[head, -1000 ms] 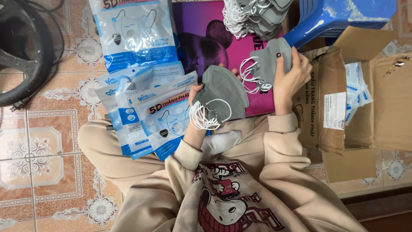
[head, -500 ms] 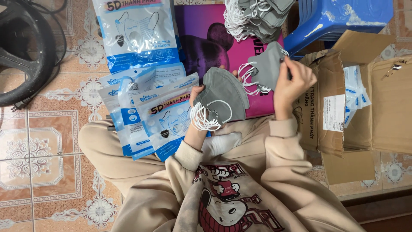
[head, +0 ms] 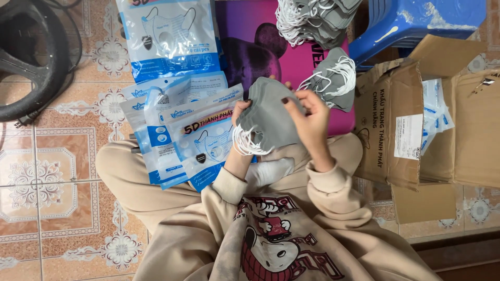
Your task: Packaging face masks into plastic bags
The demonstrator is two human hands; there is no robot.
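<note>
A stack of grey face masks (head: pixel 268 118) with white ear loops is held upright in front of my chest. My left hand (head: pixel 240 115) grips it from the left, loops hanging below. My right hand (head: pixel 307 117) presses on its right edge with fingers over the top. Another small bunch of grey masks (head: pixel 336 78) lies on the purple board (head: pixel 245 47) just beyond my right hand. A bigger heap of grey masks (head: pixel 312 18) sits at the top of the board.
White and blue mask pouches (head: pixel 182 135) lie fanned on my left knee, one larger pouch (head: pixel 166 36) further out. An open cardboard box (head: pixel 416 125) with more pouches stands right. A blue plastic stool (head: pixel 422 21) is top right, a black fan base (head: pixel 31 67) top left.
My right hand left its bunch of masks on the purple board and came back to the stack in my left hand, now touching it.
</note>
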